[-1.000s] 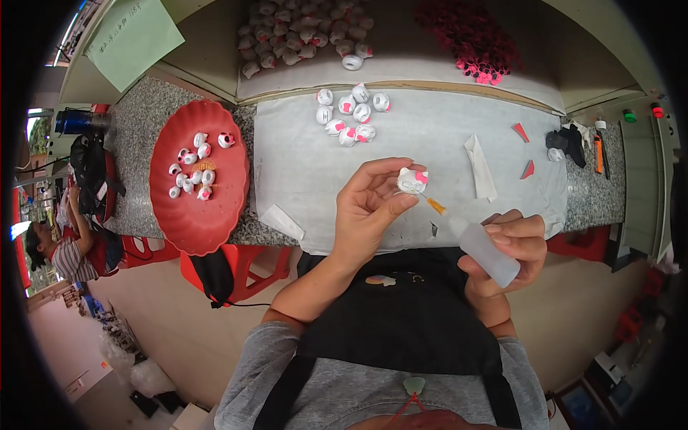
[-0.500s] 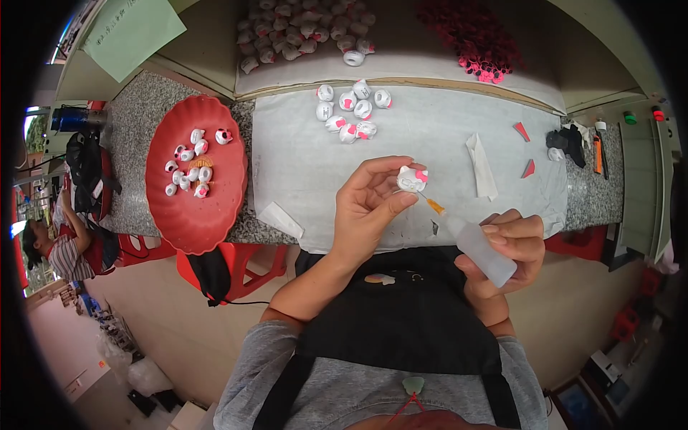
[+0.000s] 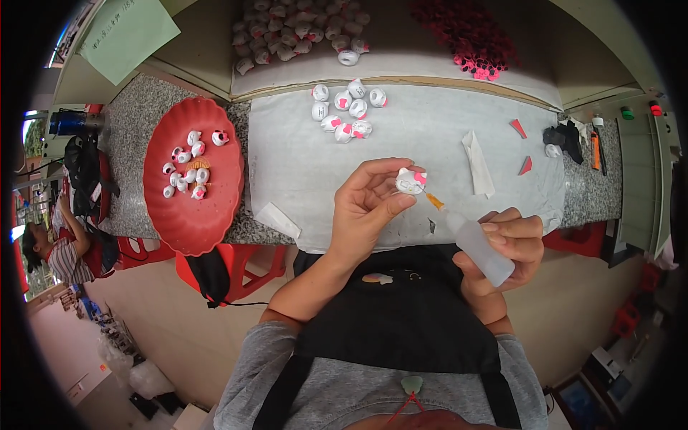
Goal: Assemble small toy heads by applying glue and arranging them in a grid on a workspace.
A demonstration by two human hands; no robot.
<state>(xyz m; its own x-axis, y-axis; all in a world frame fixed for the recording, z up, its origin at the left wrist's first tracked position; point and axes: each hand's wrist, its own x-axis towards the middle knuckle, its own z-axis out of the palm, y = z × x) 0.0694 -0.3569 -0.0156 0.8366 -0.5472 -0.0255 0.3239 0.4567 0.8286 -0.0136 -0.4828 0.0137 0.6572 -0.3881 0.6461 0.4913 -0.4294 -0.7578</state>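
Observation:
Between the thumb and fingers of my left hand (image 3: 369,204) is a small white cat-shaped toy head (image 3: 410,181) with a pink bow. My right hand (image 3: 512,247) is wrapped round a translucent squeeze bottle (image 3: 481,251), tilted up to the left. Its orange-based needle tip (image 3: 434,202) reaches to the toy head's face; whether it touches is too fine to tell. Beyond my hands, a loose group of similar white and pink heads (image 3: 358,109) lies on the white sheet (image 3: 423,122).
At left stands a red scalloped dish (image 3: 161,208) with several heads in it. A heap of heads (image 3: 287,32) and a pile of pink-and-black pieces (image 3: 476,50) fill the shelf behind. Folded paper (image 3: 478,165), red scraps (image 3: 518,129) and pens (image 3: 596,152) lie at right. A person (image 3: 61,247) sits far left.
The needle tip has shifted slightly up and left, closer over the toy head's face. Both hands keep their holds. The whole view has shifted a little.

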